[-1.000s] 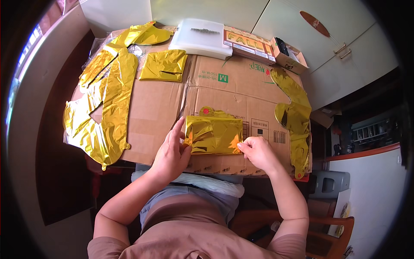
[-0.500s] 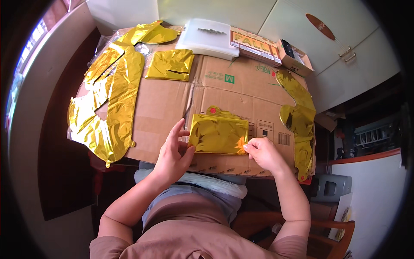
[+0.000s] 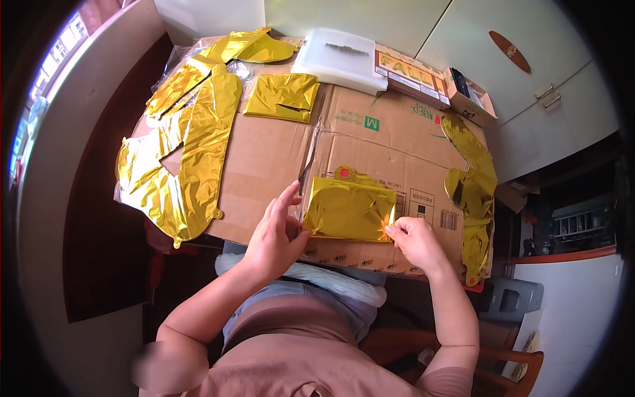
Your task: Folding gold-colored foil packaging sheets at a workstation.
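Observation:
A folded gold foil balloon [image 3: 350,208] lies on the flattened cardboard near the table's front edge. A tab with a red spot sticks out beyond its far edge. My right hand [image 3: 417,243] pinches its near right corner between thumb and fingers, and creases spread from there. At the left edge is my left hand [image 3: 274,235], its fingers stretched and apart, with the thumb against the near left corner. Another folded gold foil balloon [image 3: 281,98] rests farther back on the left.
Unfolded gold foil balloons [image 3: 202,139] cover the left side of the cardboard [image 3: 264,155]. Another long gold foil balloon [image 3: 471,188] lies along the right edge. At the back stand a white plastic box [image 3: 340,59], a printed box [image 3: 411,76] and a small open carton [image 3: 471,99].
The whole scene has shifted slightly to the right in the picture. Both hands keep nearly the same places at the folded balloon, whose right corner now shows a brighter glint.

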The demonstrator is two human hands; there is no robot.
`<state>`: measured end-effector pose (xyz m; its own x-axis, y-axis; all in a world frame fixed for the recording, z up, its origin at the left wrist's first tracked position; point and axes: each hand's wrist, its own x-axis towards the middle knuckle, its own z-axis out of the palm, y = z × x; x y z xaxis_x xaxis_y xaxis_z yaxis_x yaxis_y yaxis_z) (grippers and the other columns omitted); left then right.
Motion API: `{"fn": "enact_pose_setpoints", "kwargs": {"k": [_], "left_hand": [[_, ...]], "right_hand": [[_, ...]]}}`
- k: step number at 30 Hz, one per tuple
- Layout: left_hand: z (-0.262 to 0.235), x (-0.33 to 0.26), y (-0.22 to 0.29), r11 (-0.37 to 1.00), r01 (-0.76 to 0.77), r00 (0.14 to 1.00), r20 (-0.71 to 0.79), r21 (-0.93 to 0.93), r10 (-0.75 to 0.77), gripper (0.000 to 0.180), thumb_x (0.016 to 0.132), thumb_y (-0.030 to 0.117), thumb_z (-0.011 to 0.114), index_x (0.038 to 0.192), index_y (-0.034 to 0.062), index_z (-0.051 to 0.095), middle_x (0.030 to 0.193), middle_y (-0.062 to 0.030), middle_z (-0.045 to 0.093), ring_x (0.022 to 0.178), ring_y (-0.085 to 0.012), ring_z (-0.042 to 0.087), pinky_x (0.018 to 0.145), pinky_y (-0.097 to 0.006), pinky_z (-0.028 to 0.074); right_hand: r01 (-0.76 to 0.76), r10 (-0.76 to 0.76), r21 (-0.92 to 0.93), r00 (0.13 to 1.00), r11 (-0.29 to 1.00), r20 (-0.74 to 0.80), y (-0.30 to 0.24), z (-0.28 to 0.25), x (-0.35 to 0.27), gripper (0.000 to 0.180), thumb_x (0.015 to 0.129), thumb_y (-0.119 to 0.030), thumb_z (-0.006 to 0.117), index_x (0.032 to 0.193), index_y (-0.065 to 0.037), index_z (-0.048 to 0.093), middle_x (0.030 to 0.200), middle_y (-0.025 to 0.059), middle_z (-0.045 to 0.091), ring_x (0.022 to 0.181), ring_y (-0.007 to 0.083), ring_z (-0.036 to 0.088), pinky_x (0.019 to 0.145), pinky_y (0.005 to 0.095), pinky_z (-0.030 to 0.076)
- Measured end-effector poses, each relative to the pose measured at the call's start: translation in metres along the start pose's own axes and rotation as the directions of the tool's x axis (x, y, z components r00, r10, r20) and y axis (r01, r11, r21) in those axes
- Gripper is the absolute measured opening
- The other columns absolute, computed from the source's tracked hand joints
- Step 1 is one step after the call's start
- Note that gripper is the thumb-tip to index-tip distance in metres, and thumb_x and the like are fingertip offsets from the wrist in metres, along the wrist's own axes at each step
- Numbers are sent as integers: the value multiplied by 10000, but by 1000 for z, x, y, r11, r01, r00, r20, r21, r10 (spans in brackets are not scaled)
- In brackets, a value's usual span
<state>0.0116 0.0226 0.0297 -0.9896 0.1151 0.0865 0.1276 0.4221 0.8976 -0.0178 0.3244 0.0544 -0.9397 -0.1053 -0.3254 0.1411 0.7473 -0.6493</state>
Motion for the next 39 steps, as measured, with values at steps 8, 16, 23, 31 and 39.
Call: {"fn": "enact_pose_setpoints", "kwargs": {"k": [8,16,23,31,39], "left_hand": [[-11,-16,-17,770,-456,883,121,446,453,729,804,149,810,1468,81,517,1520,-162,497,1464,-376,409,1192,-546,306],[6,-28,-28,627,-481,875,381,613,298,867,875,477,719,1584,110,382,1651,-180,324,1556,-359,248,1258,-568,117],[3,-29,-30,625,-487,873,376,611,313,807,873,497,724,1584,295,400,1645,-229,297,1539,-408,256,1251,-574,145],[-10,-18,-14,795,-437,898,257,422,357,667,946,373,664,1547,174,455,1612,-227,355,1517,-422,298,1236,-587,173],[28,37,6,678,-517,856,300,522,422,751,931,335,667,1554,33,378,1644,-207,317,1545,-391,257,1255,-540,162]], "right_hand": [[-32,34,-56,998,998,43,-3,-3,0,337,983,-250,662,765,7,659,616,58,631,572,119,570,562,330,464],[12,-8,-109,999,994,31,4,1,1,359,986,-248,638,743,17,633,598,62,608,563,126,565,565,344,466],[28,-44,-227,997,973,-66,2,4,-4,364,979,-271,646,764,23,628,627,152,608,602,241,625,616,390,496],[47,-165,-392,948,919,-272,-3,12,-15,261,968,-258,659,866,-17,653,860,181,702,827,393,675,782,501,509],[400,-605,-520,732,754,-314,-4,25,-3,621,1034,-329,557,1544,-6,411,1590,197,413,1467,379,387,1215,505,277]]}}
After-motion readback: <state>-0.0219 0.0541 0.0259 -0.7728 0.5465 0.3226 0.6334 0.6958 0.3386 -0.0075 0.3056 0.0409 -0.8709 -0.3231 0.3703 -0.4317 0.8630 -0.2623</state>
